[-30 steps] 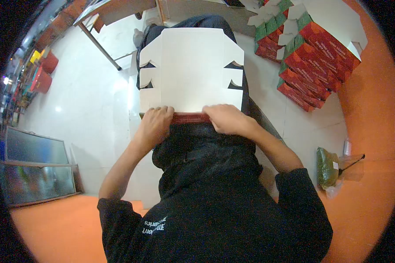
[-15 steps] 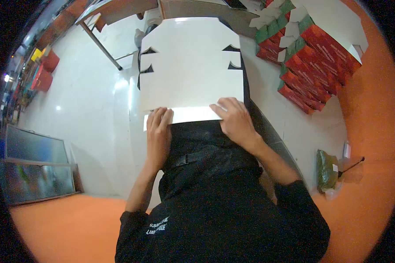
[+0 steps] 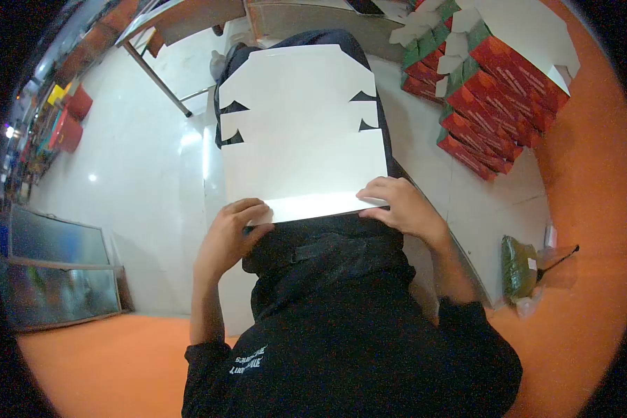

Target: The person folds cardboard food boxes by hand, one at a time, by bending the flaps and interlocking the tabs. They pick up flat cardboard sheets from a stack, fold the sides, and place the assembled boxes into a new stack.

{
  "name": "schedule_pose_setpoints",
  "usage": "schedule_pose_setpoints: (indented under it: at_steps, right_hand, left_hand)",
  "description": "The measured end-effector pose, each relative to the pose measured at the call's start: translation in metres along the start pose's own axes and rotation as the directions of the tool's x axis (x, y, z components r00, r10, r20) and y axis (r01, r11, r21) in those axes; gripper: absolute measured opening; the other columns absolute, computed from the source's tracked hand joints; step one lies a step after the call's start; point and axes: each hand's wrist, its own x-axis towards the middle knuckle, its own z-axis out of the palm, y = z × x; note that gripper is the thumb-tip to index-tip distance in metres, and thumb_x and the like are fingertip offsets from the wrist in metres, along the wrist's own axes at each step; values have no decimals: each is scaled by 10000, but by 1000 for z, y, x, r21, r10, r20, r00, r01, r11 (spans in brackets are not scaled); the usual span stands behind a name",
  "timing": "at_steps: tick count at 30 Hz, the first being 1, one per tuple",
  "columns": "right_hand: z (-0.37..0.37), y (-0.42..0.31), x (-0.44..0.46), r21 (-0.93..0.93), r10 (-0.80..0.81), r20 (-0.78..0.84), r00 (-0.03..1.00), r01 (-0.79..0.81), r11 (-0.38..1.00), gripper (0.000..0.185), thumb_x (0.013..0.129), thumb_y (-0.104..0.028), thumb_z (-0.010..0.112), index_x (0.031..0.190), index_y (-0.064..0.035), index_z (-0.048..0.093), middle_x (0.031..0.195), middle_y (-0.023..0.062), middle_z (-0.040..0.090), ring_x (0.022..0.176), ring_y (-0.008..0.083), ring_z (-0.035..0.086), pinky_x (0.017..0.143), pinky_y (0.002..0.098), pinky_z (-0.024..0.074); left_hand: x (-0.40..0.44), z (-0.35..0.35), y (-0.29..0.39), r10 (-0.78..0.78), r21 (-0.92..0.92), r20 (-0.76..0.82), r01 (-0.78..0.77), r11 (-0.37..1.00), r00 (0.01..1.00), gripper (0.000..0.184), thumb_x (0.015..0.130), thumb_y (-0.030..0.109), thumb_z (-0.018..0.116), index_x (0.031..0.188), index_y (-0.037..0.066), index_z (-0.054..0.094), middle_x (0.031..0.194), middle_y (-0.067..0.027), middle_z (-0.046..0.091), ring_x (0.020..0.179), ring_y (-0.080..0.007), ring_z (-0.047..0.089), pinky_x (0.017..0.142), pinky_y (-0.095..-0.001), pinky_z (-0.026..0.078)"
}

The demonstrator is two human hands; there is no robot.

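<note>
A white cardboard sheet [image 3: 299, 139] with cut notches along both sides lies across the lap, its angled corners pointing away from me. My left hand [image 3: 235, 233] grips the near left corner, fingers on top and thumb at the edge. At the near right corner, my right hand [image 3: 397, 205] holds the same sheet between thumb and fingers. A narrow strip along the near edge, between the hands, looks brighter than the rest. The underside of the sheet is hidden.
Stacked red and green cartons [image 3: 498, 104] stand at the upper right. A green bag [image 3: 519, 268] lies at the right by the orange floor. Glass panels [image 3: 63, 268] lean at the left; red containers [image 3: 66, 129] stand farther back. A metal-legged table [image 3: 181, 24] is at the top.
The red strip at the near edge has gone from view and a white strip shows there. Both hands have moved to the sheet's near corners, and the sheet has shifted toward me since half a second ago.
</note>
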Motion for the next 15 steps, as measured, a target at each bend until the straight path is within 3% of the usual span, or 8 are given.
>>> schedule_pose_setpoints:
  at_steps: [4,7,8,11,13,15]
  right_hand:
    - [-15,2,7,144,5,2,1000,-5,990,160,778,-111,632,916,-36,663,910,120,630,903,288,597,800,350,478]
    - [-33,-15,8,-30,-55,-164,985,51,998,190,795,7,585,959,-42,667,959,120,627,898,266,607,781,334,469]
    - [-37,-18,9,-114,-133,-264,955,106,988,228,718,-18,577,926,-52,665,977,123,608,944,294,577,826,365,465]
    - [-55,-41,15,-483,-351,-414,840,124,867,231,722,-19,573,929,-61,667,1060,127,578,1007,302,545,865,381,443]
    - [-47,-40,18,-453,-290,-399,870,88,887,233,737,-48,588,958,-64,659,1094,132,563,1039,308,527,880,383,433]
    - [-35,-30,18,-343,-178,-347,921,52,938,245,752,-97,612,993,-67,648,1109,137,556,1053,310,521,882,384,430]
  left_hand:
    - [1,-21,8,-43,-43,23,44,998,999,217,743,-25,651,959,1,651,1022,-132,642,911,-249,632,776,-324,513]
    - [6,-33,14,40,43,-33,-39,998,999,215,734,-33,653,945,8,662,974,-131,659,892,-248,638,786,-329,508]
    - [9,-37,19,76,75,-61,-71,995,995,214,732,-33,654,941,11,664,964,-130,661,894,-248,638,789,-333,506]
    - [18,-41,38,140,83,-86,-133,988,986,222,731,-32,652,948,14,657,972,-130,658,901,-263,635,804,-340,497]
    - [28,-33,54,130,39,-62,-128,991,990,229,735,-26,651,961,14,650,980,-129,656,908,-269,632,810,-336,494]
    - [44,-12,49,160,71,5,-160,985,987,277,775,83,655,1043,24,616,1081,-141,613,983,-289,600,874,-366,464]
